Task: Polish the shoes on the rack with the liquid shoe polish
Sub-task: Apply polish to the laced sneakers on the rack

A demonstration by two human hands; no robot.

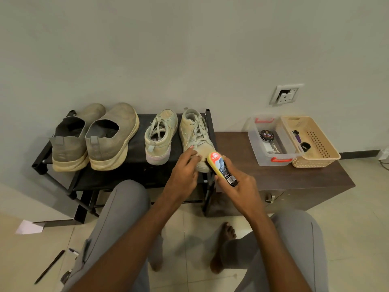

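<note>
Several shoes stand on a black shoe rack. At the left is a pair of grey slip-on shoes. Beside them sit two small pale lace-up sneakers, one heel-toward me and one toe-toward me at the rack's right end. My left hand rests on the toe of that right sneaker, fingers bent over it. My right hand grips a liquid shoe polish bottle, yellow and black with a red label, its yellow end pressed near the sneaker's toe.
A low brown cabinet stands right of the rack. On it are a clear box with a polish tin and a beige basket. A wall socket is above. My knees and bare feet are below; a pen lies on the floor.
</note>
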